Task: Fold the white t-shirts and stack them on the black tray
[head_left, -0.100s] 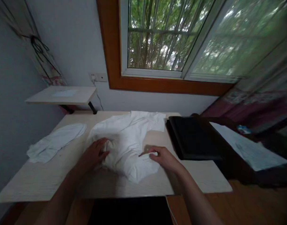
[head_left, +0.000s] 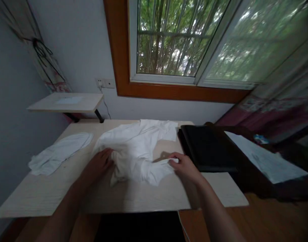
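A white T-shirt (head_left: 137, 139) lies rumpled across the middle of the table, one sleeve spread toward the back right and its lower part bunched. At its left side, my left hand (head_left: 102, 163) is closed on the fabric. My right hand (head_left: 182, 164) pinches a corner of the shirt between thumb and fingers, stretching it out to the right. The cloth between my two hands is slightly raised and creased. Some of the left fingers are hidden in shadow.
On the left of the pale table (head_left: 38, 198) lies a folded white cloth (head_left: 59, 153). A small raised shelf (head_left: 68, 102) stands behind it. Black flat cases (head_left: 209, 148) rest at the right, near a dark surface with a white sheet (head_left: 264, 158). A window (head_left: 179, 37) is ahead.
My right hand has moved right and slightly up, pulling the shirt corner outward. My left hand has shifted a little left, and the bunched front edge has drawn back from the table's near edge.
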Demonstrator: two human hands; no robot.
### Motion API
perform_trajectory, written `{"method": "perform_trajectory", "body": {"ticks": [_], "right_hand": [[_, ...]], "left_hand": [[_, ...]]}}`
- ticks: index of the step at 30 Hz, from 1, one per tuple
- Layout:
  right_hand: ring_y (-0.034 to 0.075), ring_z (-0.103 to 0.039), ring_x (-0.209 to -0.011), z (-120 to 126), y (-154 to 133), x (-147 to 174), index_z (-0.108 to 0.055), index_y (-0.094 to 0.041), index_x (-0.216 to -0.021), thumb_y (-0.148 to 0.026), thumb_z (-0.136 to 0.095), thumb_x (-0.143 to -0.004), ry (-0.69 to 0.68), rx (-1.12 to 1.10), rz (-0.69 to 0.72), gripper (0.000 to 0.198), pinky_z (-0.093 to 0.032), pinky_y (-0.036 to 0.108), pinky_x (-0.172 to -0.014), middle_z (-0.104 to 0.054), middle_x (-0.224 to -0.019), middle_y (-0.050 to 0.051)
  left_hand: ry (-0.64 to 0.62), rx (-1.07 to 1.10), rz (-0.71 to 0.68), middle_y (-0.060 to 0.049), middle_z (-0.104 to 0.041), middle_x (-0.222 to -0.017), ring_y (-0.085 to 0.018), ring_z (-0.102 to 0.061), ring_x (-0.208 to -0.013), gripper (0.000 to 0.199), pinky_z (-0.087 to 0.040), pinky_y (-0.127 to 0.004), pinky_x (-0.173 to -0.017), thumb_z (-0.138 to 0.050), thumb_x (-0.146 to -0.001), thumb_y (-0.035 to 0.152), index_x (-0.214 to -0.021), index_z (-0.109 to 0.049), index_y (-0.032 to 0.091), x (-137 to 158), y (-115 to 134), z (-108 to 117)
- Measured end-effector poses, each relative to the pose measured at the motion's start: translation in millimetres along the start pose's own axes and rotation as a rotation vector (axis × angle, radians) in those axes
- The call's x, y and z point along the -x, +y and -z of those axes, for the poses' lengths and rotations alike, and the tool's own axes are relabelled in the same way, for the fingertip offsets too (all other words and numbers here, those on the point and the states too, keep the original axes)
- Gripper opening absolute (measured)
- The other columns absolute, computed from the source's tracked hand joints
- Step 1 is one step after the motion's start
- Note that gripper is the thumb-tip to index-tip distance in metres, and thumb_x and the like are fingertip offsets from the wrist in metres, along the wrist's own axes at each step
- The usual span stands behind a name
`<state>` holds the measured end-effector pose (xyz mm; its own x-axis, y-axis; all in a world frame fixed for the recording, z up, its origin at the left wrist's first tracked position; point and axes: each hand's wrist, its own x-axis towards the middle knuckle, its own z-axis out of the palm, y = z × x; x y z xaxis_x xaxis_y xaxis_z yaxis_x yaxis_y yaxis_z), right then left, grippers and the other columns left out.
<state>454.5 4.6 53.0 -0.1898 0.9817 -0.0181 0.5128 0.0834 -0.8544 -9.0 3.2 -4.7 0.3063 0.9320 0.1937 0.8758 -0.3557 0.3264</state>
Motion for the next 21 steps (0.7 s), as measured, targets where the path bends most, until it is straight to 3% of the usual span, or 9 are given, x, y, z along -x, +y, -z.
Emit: {"method": "perform_trajectory", "body": {"ticks": [4, 6, 10, 13, 15, 17, 21], "right_hand": [[0.015, -0.051, -0.062, 36, 5, 6, -0.067, -0.019, -0.086, -0.037, -0.06, -0.077, 0.279, 0.009, -0.029, 0.021, -0.037, 0.025, -0.057, -0.06, -0.071, -0.002], [0.017, -0.052, -0.067, 47, 3, 8, -0.067, -0.021, -0.081, -0.037, -0.058, -0.078, 0.345, 0.042, 0.026, 0.019, -0.039, 0.027, -0.06, -0.06, -0.073, 0.0], [0.026, -0.059, -0.098, 48, -7, 4, -0.07, -0.023, -0.071, -0.033, -0.057, -0.077, 0.255, 0.125, 0.222, 0.017, -0.045, 0.037, -0.09, -0.067, -0.087, 0.005], [0.028, -0.06, -0.111, 35, -9, -4, -0.073, -0.023, -0.076, -0.037, -0.056, -0.085, 0.126, 0.049, 0.247, 0.024, -0.043, 0.041, -0.101, -0.071, -0.102, 0.008], [0.025, -0.065, -0.101, 21, -4, -9, -0.075, -0.021, -0.082, -0.043, -0.053, -0.09, 0.038, -0.025, 0.165, 0.032, -0.049, 0.038, -0.092, -0.073, -0.1, 0.009], [0.021, -0.067, -0.081, 6, 4, -14, -0.074, -0.019, -0.087, -0.049, -0.054, -0.089, -0.029, -0.068, 0.025, 0.036, -0.052, 0.031, -0.073, -0.073, -0.087, 0.008], [0.011, -0.054, -0.051, -27, 14, -23, -0.073, -0.016, -0.104, -0.043, -0.058, -0.085, -0.145, -0.123, -0.168, 0.037, -0.038, 0.022, -0.047, -0.071, -0.078, 0.004]], "left_hand": [[0.014, -0.065, 0.019, -0.011, -0.063, -0.136, -0.025, -0.057, -0.127, 0.042, -0.043, -0.044, -0.114, -0.037, -0.1, 0.027, -0.135, -0.059, 0.019, 0, -15, 6], [0.032, -0.132, 0.06, -0.013, -0.066, -0.128, -0.026, -0.061, -0.12, 0.04, -0.046, -0.044, -0.11, -0.037, -0.096, 0.02, -0.125, -0.065, 0.017, -1, -22, 11], [0.137, -0.274, 0.152, -0.017, -0.067, -0.121, -0.03, -0.062, -0.115, 0.036, -0.046, -0.05, -0.107, -0.04, -0.091, 0.015, -0.115, -0.067, 0.015, -5, -28, 19], [0.228, -0.331, 0.173, -0.017, -0.063, -0.132, -0.033, -0.054, -0.13, 0.034, -0.037, -0.058, -0.113, -0.042, -0.09, 0.013, -0.112, -0.068, 0.016, -10, -23, 18], [0.27, -0.328, 0.137, -0.015, -0.061, -0.138, -0.033, -0.046, -0.14, 0.035, -0.029, -0.062, -0.119, -0.043, -0.088, 0.011, -0.11, -0.069, 0.018, -13, -13, 15], [0.273, -0.296, 0.058, -0.012, -0.063, -0.136, -0.031, -0.044, -0.143, 0.037, -0.023, -0.061, -0.123, -0.045, -0.086, 0.01, -0.111, -0.069, 0.019, -16, 2, 12], [0.166, -0.196, -0.111, -0.009, -0.069, -0.124, -0.028, -0.055, -0.129, 0.037, -0.024, -0.057, -0.125, -0.05, -0.084, 0.014, -0.115, -0.07, 0.022, -18, 40, 8]]}}
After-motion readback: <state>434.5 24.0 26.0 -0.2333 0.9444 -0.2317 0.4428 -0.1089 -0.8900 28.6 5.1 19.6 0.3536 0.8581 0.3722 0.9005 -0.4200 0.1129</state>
